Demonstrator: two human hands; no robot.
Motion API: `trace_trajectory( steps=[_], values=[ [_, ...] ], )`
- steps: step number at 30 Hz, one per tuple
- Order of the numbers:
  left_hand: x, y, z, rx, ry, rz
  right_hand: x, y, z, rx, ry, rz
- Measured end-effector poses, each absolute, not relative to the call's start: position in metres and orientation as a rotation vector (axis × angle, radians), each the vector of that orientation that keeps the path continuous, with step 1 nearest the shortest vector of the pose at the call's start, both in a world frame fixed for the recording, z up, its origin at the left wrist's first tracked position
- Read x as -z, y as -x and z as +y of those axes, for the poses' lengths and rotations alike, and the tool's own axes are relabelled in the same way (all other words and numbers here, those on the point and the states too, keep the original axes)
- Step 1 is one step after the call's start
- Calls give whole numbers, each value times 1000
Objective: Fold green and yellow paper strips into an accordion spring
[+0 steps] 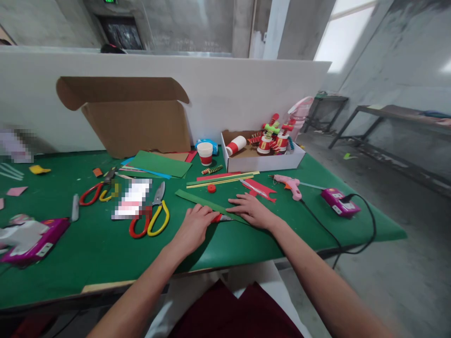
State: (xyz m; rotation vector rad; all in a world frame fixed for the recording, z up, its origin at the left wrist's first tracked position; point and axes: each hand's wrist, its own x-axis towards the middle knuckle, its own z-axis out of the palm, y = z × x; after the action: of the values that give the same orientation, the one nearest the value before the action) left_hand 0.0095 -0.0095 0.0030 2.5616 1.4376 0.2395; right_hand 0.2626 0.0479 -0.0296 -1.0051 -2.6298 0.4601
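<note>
My left hand (pixel 197 227) rests palm down with curled fingers at the near edge of a green paper strip (pixel 190 196). From under those fingers a red tool with a pale, pointed tip (pixel 221 218) sticks out to the right; its kind is unclear. My right hand (pixel 252 211) lies flat over the right end of the strip, fingers spread, pressing it to the table. Just beyond are a small red disc (pixel 211 188), several thin yellow-green strips (pixel 225 179) and a red paper cutout (pixel 262 189). Red-and-yellow-handled scissors (pixel 157 211) lie left of my left hand.
A white box (pixel 262 164) holds decorated paper cups. A paper cup (pixel 205 154) stands near green sheets (pixel 160 164) and an upright cardboard lid (pixel 137 126). A pink glue gun (pixel 289 184) lies right, its cord by a purple pack (pixel 340 202). More scissors (pixel 93 193) lie left.
</note>
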Motion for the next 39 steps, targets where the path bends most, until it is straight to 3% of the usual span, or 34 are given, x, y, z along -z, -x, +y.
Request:
trace_trajectory(
  steps=[39],
  values=[
    [-6, -23, -17, -194, -2560, 1427, 30, -270, 41, -437, 1052, -2618]
  ],
)
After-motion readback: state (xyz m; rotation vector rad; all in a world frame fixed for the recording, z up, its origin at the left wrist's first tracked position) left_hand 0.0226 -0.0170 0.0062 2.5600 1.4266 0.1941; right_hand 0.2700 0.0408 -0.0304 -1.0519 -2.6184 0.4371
